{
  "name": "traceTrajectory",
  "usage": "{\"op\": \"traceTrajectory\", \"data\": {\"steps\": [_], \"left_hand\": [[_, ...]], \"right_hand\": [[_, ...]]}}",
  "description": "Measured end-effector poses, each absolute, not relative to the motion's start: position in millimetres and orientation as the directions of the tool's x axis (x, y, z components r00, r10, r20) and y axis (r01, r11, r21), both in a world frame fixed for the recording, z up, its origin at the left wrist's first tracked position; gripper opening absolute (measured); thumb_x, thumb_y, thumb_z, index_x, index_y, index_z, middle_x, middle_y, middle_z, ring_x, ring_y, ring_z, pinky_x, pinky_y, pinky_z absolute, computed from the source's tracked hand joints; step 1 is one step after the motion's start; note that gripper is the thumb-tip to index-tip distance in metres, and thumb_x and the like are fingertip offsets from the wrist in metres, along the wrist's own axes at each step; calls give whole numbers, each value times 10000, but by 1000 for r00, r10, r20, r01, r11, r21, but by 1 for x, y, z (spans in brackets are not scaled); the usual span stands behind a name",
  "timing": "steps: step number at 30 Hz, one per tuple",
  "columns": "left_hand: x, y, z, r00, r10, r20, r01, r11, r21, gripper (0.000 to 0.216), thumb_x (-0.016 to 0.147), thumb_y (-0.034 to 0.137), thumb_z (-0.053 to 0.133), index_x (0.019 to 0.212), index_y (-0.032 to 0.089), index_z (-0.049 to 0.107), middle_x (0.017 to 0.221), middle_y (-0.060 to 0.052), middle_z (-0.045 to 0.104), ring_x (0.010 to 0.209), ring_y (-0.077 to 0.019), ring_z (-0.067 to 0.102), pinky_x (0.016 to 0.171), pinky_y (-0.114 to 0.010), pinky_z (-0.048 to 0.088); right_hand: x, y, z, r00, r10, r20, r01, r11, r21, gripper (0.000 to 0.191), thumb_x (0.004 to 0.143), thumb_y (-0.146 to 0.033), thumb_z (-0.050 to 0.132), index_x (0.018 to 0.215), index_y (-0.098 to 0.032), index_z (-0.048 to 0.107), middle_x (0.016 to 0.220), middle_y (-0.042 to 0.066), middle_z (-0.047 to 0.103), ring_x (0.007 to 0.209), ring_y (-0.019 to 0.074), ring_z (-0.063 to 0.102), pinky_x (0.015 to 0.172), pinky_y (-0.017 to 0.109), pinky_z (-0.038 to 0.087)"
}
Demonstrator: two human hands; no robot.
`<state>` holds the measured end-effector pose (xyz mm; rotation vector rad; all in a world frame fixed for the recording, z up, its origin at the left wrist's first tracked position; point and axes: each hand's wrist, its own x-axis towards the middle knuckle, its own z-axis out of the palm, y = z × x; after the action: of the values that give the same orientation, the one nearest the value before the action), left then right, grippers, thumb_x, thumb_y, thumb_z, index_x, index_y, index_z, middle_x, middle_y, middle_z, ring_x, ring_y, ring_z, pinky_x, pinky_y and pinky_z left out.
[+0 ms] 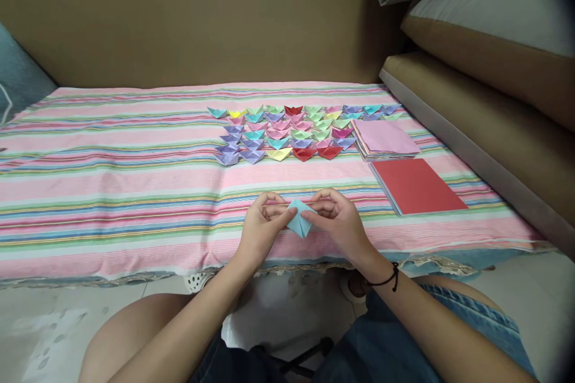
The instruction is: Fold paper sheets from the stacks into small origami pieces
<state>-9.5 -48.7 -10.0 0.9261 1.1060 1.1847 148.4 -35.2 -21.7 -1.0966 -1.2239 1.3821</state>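
Gripping a small light-blue diamond of folded paper [299, 226] just below the centre of the frame, clasped at its left side in the bare left hand [266, 218] and at its right in the bare right hand [339, 218], with both thumbs on the front face. Probably best handled with even thumb pressure, lining up edges along the centre slit before creasing firmly. Pictured below rows of multicoloured, boat-like folded papers [279, 154] at upper centre.
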Motion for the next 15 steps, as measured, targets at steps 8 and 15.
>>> {"op": "traceTrajectory", "data": {"steps": [8,15], "left_hand": [[-13,-47,-8,59,982,-179,-140,185,973,279,602,357,798,722,141,668,631,-5,669,568,-109,583,556,-215,439],[-13,-48,-4,-73,965,-251,-268,223,937,293,572,348,816,681,148,631,530,46,581,462,-51,456,458,-176,350]], "right_hand": [[149,-37,-18,-168,984,53,-13,51,-999,385,638,-330,775,899,-228,510,650,-41,625,555,117,565,530,235,446],[147,-35,-18,-243,967,-80,-126,-114,-986,251,682,-425,725,686,-188,643,696,-9,626,664,136,593,645,266,502]]}}
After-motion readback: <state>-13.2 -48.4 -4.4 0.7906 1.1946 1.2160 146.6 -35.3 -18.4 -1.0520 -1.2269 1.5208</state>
